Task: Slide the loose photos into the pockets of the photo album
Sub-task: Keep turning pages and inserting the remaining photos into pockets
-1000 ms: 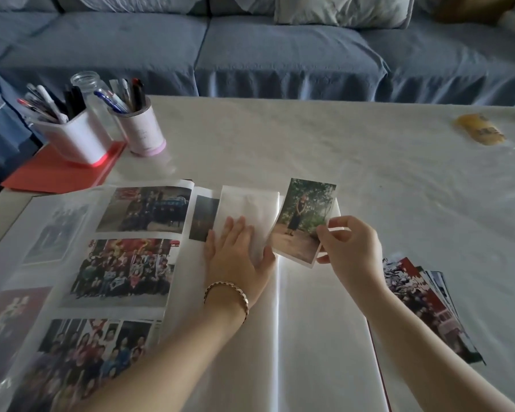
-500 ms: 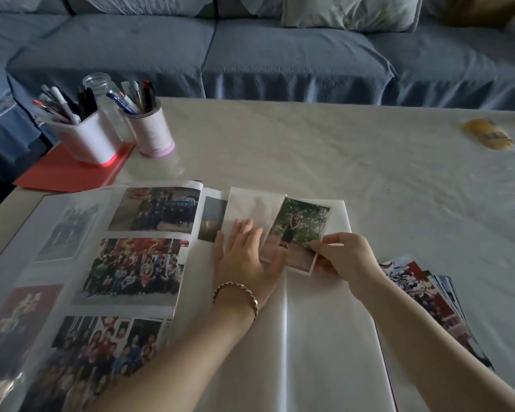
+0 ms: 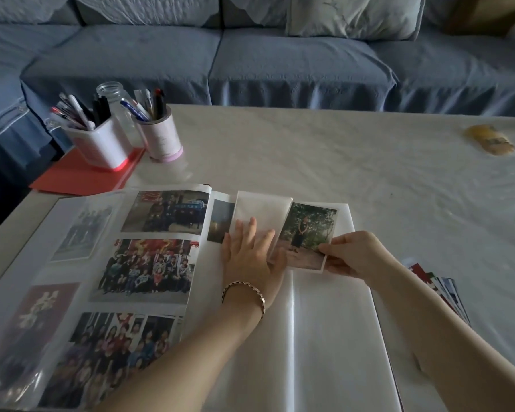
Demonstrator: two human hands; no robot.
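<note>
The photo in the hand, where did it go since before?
The photo came down from being held up and tilted; the right hand lowered it to the album page, its left edge beside the pocket. The right hand kept its grip on the lower corner, and the left hand stayed pressed flat on the pocket.

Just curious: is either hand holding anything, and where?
The right hand pinches the loose photo by its lower right corner. The left hand presses flat on the album pocket.
</note>
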